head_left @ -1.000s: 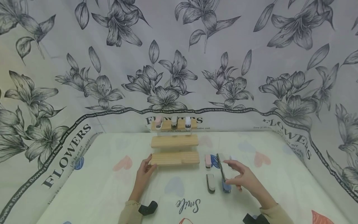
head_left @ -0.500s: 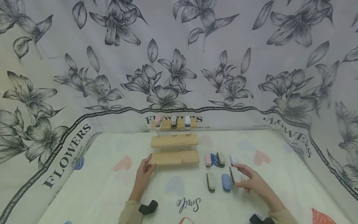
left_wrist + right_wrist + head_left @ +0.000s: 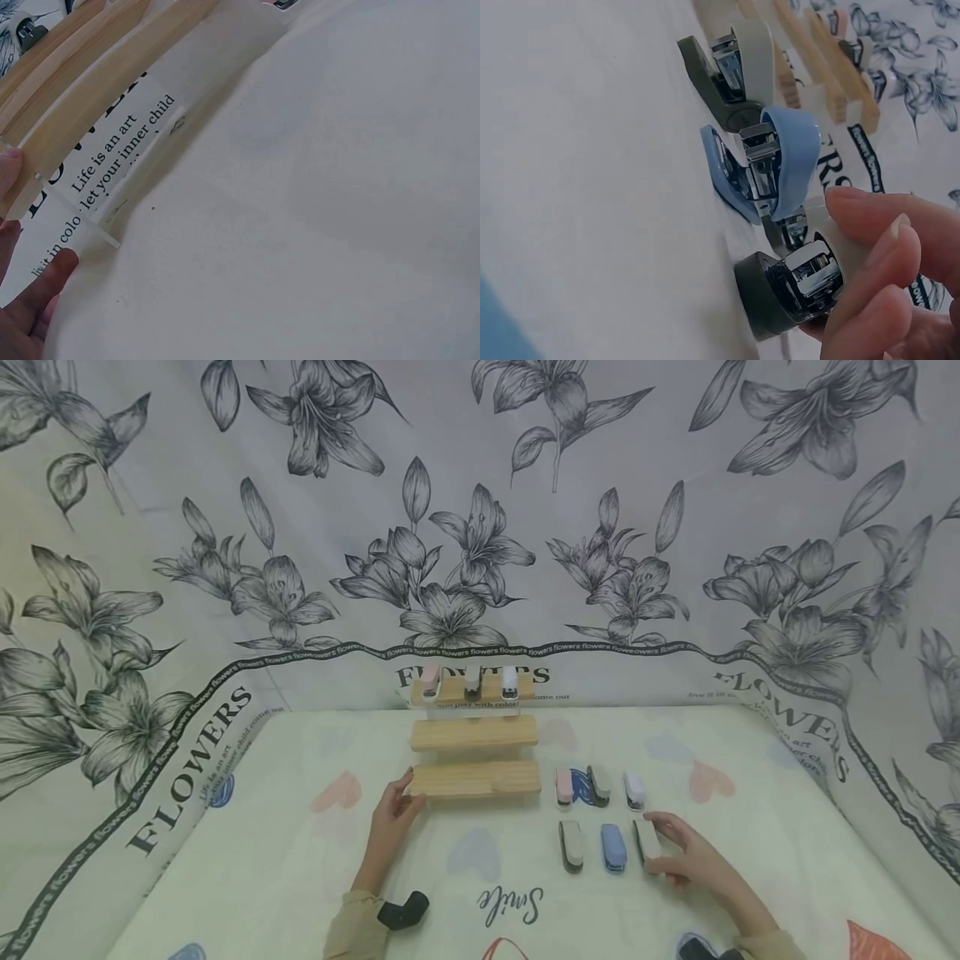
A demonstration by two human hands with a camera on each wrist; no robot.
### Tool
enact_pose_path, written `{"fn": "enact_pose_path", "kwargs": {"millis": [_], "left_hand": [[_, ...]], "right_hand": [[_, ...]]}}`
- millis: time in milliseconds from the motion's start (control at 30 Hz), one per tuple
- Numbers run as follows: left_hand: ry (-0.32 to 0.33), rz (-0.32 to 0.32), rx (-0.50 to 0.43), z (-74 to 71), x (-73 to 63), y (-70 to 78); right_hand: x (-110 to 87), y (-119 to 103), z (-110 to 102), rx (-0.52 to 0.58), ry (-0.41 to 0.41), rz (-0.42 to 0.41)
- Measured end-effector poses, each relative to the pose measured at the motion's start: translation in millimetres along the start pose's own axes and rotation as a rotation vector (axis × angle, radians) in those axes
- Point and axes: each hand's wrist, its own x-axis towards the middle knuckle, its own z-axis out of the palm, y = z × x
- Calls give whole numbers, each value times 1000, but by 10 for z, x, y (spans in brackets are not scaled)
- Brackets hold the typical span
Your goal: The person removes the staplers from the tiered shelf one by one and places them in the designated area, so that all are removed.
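My right hand (image 3: 686, 856) pinches a pale stapler with a dark base (image 3: 647, 842) between thumb and fingers, at the right end of the front row. In the right wrist view this stapler (image 3: 769, 300) is low over the cloth, its metal end facing the camera. Beside it stands a blue stapler (image 3: 612, 847), then a grey-white one (image 3: 571, 845). Behind them are a pink stapler (image 3: 564, 787), a grey one (image 3: 597, 785) and a white one (image 3: 633, 789). My left hand (image 3: 393, 818) holds the left end of the tiered wooden stand (image 3: 476, 779) at its lowest step.
The stand's top step carries a pink stapler (image 3: 430, 681), a grey one (image 3: 472, 680) and a white one (image 3: 509, 681). Clear side supports join the wooden steps. A flower-printed curtain (image 3: 360, 568) rises behind the table, which has a pale printed cloth (image 3: 300, 860).
My right hand has carried the pale stapler rightward, from over the blue one to the spot beside it, and lowered it. The left hand keeps its hold on the stand.
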Motion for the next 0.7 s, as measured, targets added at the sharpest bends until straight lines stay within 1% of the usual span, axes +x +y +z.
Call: {"fn": "enact_pose_path", "kwargs": {"millis": [67,167,300,400,500,600,700], "left_hand": [[-8,-3,-17,-8,-4,35],[-14,6,-34,-12,-22,140],[-15,18,-21,2,-38,264],[-21,0,-8,13,-39,281],[-26,-23,-7,13,-43,267],[-24,-27,-4,5,-54,268],[-15,-23,5,-5,-60,289]], "right_hand": [[5,24,-1,-5,-16,-11],[7,63,-37,-15,-41,-46],[10,97,-115,-32,-64,-76],[8,100,-146,-38,-77,-77],[-10,89,-150,-37,-80,-61],[-29,68,-135,-47,-73,-47],[-33,38,-111,-81,-65,-78]]}}
